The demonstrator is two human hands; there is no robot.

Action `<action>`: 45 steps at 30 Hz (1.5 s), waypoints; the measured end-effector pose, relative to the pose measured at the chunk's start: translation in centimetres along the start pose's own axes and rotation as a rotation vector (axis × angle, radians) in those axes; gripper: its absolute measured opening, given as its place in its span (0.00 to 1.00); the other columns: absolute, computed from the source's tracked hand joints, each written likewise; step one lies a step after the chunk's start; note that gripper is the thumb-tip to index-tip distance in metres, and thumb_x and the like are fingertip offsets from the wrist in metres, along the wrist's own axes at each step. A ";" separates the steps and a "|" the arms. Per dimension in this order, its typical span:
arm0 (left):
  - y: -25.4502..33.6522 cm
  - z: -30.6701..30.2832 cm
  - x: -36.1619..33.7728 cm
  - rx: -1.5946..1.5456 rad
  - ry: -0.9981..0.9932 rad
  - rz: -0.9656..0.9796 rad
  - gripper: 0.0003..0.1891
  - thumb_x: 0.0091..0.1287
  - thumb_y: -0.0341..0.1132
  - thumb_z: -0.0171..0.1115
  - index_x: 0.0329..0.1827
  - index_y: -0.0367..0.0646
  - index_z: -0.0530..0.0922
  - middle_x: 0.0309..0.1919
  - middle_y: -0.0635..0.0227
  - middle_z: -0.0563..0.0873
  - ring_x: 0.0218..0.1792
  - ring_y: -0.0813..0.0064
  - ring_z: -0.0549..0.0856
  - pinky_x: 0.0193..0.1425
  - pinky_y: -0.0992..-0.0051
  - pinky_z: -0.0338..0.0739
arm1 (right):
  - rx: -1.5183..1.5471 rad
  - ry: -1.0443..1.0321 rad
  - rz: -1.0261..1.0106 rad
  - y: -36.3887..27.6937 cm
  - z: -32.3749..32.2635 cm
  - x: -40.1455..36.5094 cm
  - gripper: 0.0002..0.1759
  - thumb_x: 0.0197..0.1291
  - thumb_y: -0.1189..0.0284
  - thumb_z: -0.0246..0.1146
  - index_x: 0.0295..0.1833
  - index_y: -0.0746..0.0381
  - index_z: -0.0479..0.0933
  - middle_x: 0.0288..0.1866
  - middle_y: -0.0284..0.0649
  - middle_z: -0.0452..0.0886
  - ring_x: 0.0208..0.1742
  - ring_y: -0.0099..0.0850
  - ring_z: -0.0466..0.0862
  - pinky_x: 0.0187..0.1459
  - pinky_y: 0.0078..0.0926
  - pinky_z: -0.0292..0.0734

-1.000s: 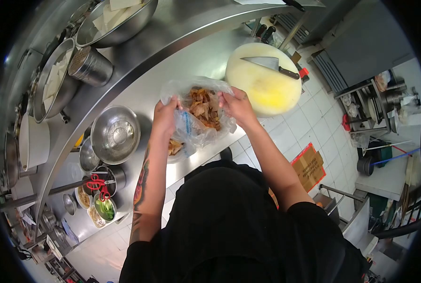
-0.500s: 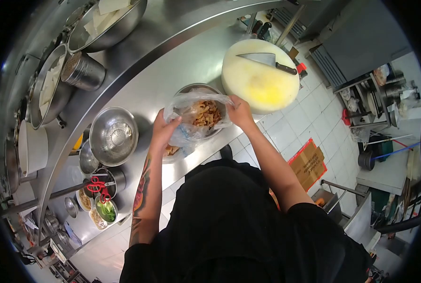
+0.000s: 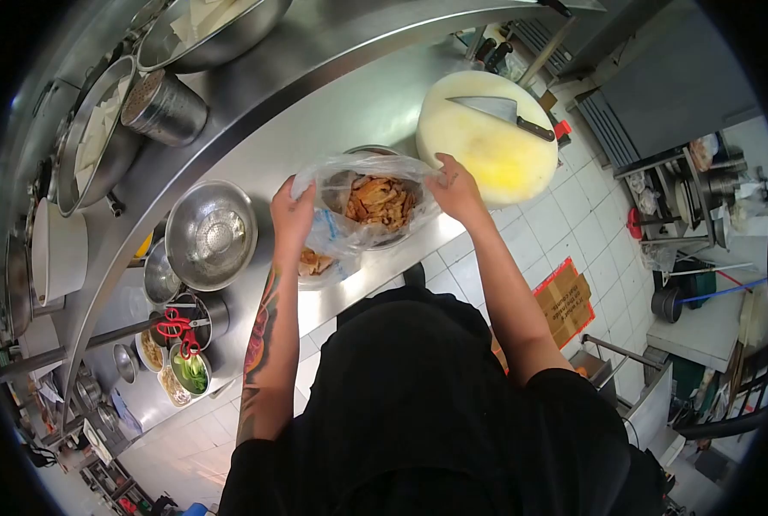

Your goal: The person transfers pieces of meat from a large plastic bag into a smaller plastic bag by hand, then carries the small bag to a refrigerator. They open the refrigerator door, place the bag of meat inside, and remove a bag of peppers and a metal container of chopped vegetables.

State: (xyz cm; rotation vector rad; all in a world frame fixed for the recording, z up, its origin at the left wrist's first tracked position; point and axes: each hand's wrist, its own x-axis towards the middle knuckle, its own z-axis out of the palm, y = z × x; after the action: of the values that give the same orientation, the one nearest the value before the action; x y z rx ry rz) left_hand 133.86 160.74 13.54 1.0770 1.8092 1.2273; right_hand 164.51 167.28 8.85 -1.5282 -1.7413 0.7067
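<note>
Clear plastic bag (image 3: 334, 236), just one, hangs in front of the person over the near edge of the steel counter (image 3: 315, 129), its mouth spread wide; the left hand (image 3: 292, 211) pinches one side of the rim and the right hand (image 3: 458, 191) the other. Done well, I'd say, this wants an even pull from both sides, rim level and taut, so the film neither tears nor sags over the browned pieces (image 3: 380, 205). Those show through the mouth, too heaped to count, with one metal bowl (image 3: 374, 150) beneath; whether they rest on film or metal I can't tell from here. A second, smaller portion (image 3: 315, 263) lies beside the left forearm. Farther out I count one wide bowl (image 3: 186, 206) to the left, one pair of red-handled scissors (image 3: 178, 325), one round cutting block (image 3: 487, 172) to the right with one knife (image 3: 496, 109) lying on it, and, up on the shelf (image 3: 272, 95), two bowls (image 3: 229, 52) holding white sheets (image 3: 205, 19).
</note>
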 end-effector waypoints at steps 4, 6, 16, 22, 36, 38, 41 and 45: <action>0.0 0.1 0.0 0.099 0.010 0.125 0.19 0.71 0.40 0.68 0.58 0.35 0.84 0.43 0.55 0.92 0.42 0.68 0.90 0.50 0.69 0.82 | 0.062 0.091 -0.247 -7.5 -3.6 -1.4 0.14 0.64 0.80 0.68 0.56 0.64 0.82 0.54 0.48 0.85 0.50 0.43 0.86 0.50 0.35 0.81; 1.3 0.5 -0.1 0.085 -0.013 0.150 0.20 0.71 0.40 0.67 0.58 0.35 0.84 0.44 0.53 0.92 0.44 0.65 0.90 0.53 0.68 0.81 | 0.134 -0.134 -0.260 -7.9 -1.7 -1.8 0.14 0.63 0.80 0.67 0.54 0.63 0.83 0.50 0.47 0.85 0.51 0.45 0.86 0.52 0.38 0.81; 4.3 -0.2 -2.0 0.113 -0.102 0.076 0.20 0.70 0.37 0.69 0.60 0.35 0.83 0.46 0.56 0.92 0.47 0.70 0.89 0.55 0.71 0.81 | -0.354 -0.548 -0.326 -7.3 5.6 1.0 0.24 0.56 0.71 0.69 0.61 0.49 0.84 0.56 0.39 0.88 0.57 0.43 0.86 0.56 0.42 0.83; 1.7 -0.8 -2.1 -0.001 -0.143 0.089 0.20 0.69 0.35 0.69 0.61 0.35 0.83 0.48 0.57 0.92 0.48 0.71 0.89 0.56 0.72 0.81 | -0.301 -0.711 -0.169 -3.6 4.2 2.5 0.22 0.66 0.60 0.65 0.64 0.51 0.83 0.57 0.45 0.87 0.57 0.46 0.86 0.58 0.45 0.81; 1.7 -0.9 -2.3 0.255 -0.061 0.305 0.36 0.70 0.38 0.68 0.79 0.37 0.66 0.67 0.48 0.79 0.66 0.56 0.81 0.69 0.62 0.76 | -0.600 -0.477 -0.445 -5.0 5.7 -0.8 0.19 0.60 0.70 0.66 0.57 0.56 0.85 0.56 0.49 0.84 0.60 0.48 0.84 0.61 0.47 0.78; 2.3 -1.9 -3.4 0.237 -0.063 0.252 0.38 0.70 0.37 0.68 0.81 0.38 0.63 0.67 0.48 0.78 0.67 0.55 0.80 0.70 0.60 0.75 | -0.604 -0.452 -0.484 -3.8 6.7 -0.9 0.19 0.58 0.71 0.67 0.56 0.55 0.86 0.55 0.48 0.83 0.60 0.48 0.83 0.62 0.47 0.77; 2.2 -3.7 -5.2 0.209 -0.021 0.264 0.41 0.68 0.33 0.70 0.83 0.39 0.60 0.68 0.50 0.76 0.66 0.55 0.79 0.70 0.57 0.75 | -0.672 -0.534 -0.388 -4.8 6.5 -0.8 0.23 0.59 0.67 0.69 0.61 0.55 0.83 0.60 0.49 0.79 0.59 0.49 0.83 0.62 0.45 0.78; -0.5 -7.4 -7.2 0.117 0.082 0.268 0.40 0.69 0.31 0.70 0.83 0.43 0.61 0.72 0.53 0.72 0.69 0.59 0.77 0.70 0.57 0.75 | -0.405 -0.570 -0.245 -3.9 5.5 0.7 0.26 0.59 0.68 0.68 0.65 0.58 0.81 0.56 0.54 0.84 0.53 0.51 0.86 0.56 0.44 0.83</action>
State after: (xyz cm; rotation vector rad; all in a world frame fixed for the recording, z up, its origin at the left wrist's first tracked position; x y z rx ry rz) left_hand 130.31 151.40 16.02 1.3896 1.8612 1.3503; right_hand 157.70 167.65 8.69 -1.4059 -2.5781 0.7391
